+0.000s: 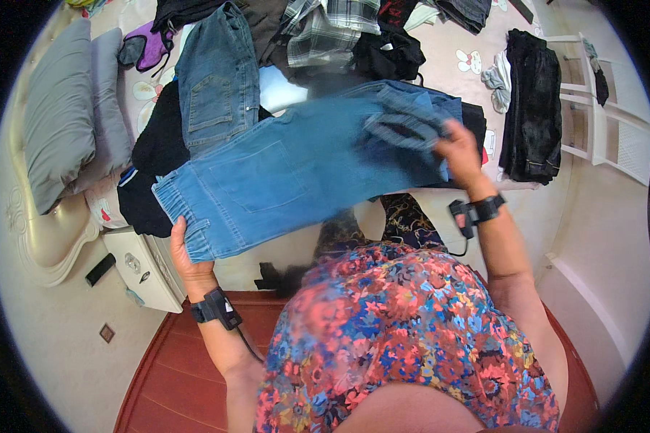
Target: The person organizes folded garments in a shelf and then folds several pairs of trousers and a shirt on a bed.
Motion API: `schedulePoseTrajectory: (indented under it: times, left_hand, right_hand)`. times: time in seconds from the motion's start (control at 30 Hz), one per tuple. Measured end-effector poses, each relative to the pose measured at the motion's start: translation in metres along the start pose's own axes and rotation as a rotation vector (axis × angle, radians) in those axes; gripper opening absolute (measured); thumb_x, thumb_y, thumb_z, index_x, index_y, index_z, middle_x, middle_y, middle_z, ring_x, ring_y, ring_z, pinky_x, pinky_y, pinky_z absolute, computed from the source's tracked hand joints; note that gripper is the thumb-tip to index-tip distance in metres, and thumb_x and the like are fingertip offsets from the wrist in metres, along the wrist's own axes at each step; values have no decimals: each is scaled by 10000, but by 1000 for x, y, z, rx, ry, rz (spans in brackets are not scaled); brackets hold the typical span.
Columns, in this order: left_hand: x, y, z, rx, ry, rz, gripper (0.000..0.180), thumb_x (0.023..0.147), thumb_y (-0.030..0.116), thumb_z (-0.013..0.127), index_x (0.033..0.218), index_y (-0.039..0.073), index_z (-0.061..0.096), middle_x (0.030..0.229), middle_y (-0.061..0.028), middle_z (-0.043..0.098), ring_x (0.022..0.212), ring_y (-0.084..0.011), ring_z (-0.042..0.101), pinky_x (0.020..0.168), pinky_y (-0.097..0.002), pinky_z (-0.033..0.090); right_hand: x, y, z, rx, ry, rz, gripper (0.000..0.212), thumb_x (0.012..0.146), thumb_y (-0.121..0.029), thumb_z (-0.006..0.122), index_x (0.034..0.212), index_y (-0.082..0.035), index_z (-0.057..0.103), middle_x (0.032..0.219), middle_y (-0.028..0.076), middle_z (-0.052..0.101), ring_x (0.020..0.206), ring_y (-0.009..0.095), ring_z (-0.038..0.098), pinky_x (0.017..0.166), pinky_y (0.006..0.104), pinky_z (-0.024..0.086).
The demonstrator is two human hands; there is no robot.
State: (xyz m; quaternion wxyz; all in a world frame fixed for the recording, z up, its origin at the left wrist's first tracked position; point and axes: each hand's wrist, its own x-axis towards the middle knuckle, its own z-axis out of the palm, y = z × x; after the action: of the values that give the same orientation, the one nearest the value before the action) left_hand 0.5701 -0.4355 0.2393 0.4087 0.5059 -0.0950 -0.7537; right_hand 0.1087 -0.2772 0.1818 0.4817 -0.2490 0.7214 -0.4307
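The light-blue denim trousers with a gathered elastic waistband [260,180] should be, as I judge, soft and easy to bend, of moderate weight, not slippery and not fragile. At their left end, the gathered waistband [177,206] looks thick and stretchy, so it gives a good place for gripping. The flat middle with the pocket would probably sag if nothing supports it. At the right end, what seems to be a leg opening [404,130] offers doubled cloth to pinch, though it is blurred here.

As for the position, the left hand [188,252] is clamped on the lower corner of the waistband, with the thumb over the cloth. From there the trousers stretch between the two hands, which are well apart, and slope upward to the right, in front of the person's body and over the near edge of the bed [469,65]. Folded medium-blue jeans with a back pocket [217,86] lie just beyond them. The right hand [461,153] is closed at the leg end; how exactly its fingers hold, I cannot tell. Farther right lie folded black trousers [533,108].
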Motion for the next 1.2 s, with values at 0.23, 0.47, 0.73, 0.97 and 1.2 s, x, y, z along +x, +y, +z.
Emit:
schedulePoseTrajectory:
  times: [0.23, 0.47, 0.73, 0.97, 1.2]
  left_hand:
    - [13, -5, 13, -24, -62, -8, 445, 857, 207, 551, 1232, -12, 450, 1214, -158, 525, 1090, -296, 517, 964, -454, 383]
    - [7, -26, 75, 56, -106, 50, 386, 864, 180, 539, 1195, -10, 478, 1155, -145, 562, 1032, -266, 559, 924, -405, 431]
    - [20, -61, 135, 141, -214, 52, 268, 906, 227, 510, 1037, -4, 549, 964, -70, 604, 842, -145, 589, 771, -273, 477]
    - [12, -47, 132, 176, -269, 40, 280, 838, 105, 570, 1079, -31, 528, 985, -90, 606, 859, -176, 598, 802, -307, 483]
    - [11, -8, 90, 281, -305, -123, 442, 715, -37, 548, 1145, -89, 467, 1027, -173, 609, 883, -225, 626, 835, -334, 495]
  right_hand:
    - [27, 33, -204, 154, 734, 182, 180, 800, -78, 604, 977, -43, 595, 831, 33, 604, 666, 94, 562, 533, 199, 430]
    - [1, -26, -13, -218, 108, -247, 306, 705, -81, 689, 989, -40, 585, 956, 49, 610, 861, 127, 579, 741, 252, 476]
    - [-16, -78, 178, -181, -402, -757, 581, 671, -172, 729, 1184, -56, 482, 1152, 176, 529, 1081, 280, 526, 856, 347, 446]
    - [8, -67, 155, 326, -433, -5, 266, 840, -190, 571, 1066, -49, 560, 905, 10, 605, 732, 83, 528, 655, 269, 460]
    - [74, -68, 117, 621, -283, 143, 184, 857, -169, 554, 951, -14, 589, 868, 40, 608, 738, 119, 566, 663, 268, 468]
